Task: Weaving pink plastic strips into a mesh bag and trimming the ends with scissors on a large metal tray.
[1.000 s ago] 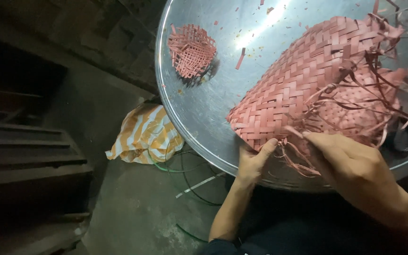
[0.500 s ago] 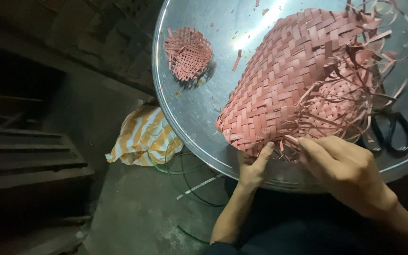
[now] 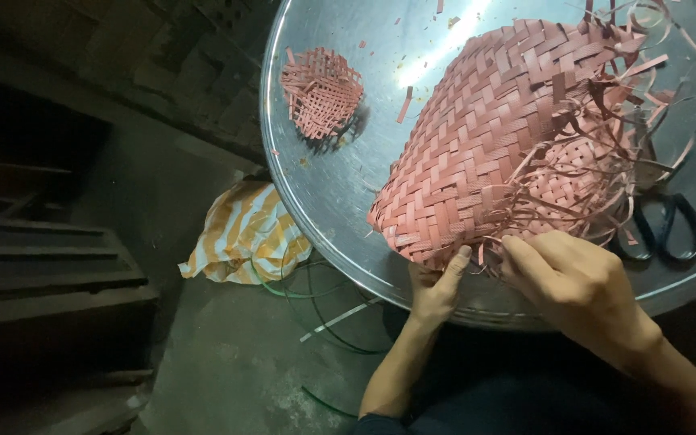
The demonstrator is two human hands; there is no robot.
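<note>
Left hand [image 3: 437, 286] fingers pinch the lower edge of the pink woven basket [image 3: 493, 137]; right hand [image 3: 577, 282] fingers close on loose pink strips [image 3: 573, 189] just beside them. Basket lies above the fingers on the round metal tray [image 3: 340, 193], small woven piece [image 3: 320, 90] far up-left, scissors [image 3: 670, 229] right of the fingers.

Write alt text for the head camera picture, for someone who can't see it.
Two bare hands, left hand and right hand, grip the near edge of a half-woven pink basket with loose strips, on a round metal tray. A small woven piece and dark-handled scissors lie on the tray; a striped orange cloth lies on the floor.
</note>
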